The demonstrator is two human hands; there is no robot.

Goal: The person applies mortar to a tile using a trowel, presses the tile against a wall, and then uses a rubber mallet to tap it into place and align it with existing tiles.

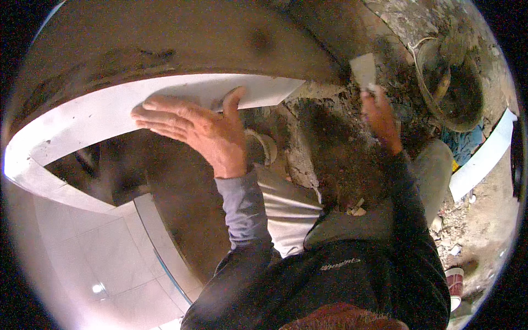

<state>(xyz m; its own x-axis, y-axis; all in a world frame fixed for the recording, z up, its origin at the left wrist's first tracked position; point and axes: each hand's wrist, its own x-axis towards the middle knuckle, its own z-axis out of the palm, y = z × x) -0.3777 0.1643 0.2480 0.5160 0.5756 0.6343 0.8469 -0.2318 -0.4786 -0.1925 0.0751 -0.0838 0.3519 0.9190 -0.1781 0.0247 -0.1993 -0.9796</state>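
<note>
My left hand [192, 127] lies flat against a long white tile strip [74, 113], fingers stretched out together and thumb apart. The strip runs along the bottom of a brown, rough wall face and ends near the middle of the view. Over the rubble to the right, my right hand [380, 120] is closed round a putty knife [363, 72]. Its pale, flat blade points away from me, up toward the wall; the handle is mostly hidden in my fingers. The right hand is slightly blurred.
A dark bucket [470, 96] with a handle stands at the far right. Nearer lies another white strip [483, 159], beside a blue cloth [463, 144] and broken chips. Pale floor tiles [91, 247] fill the lower left. A red shoe [454, 286] shows at the lower right.
</note>
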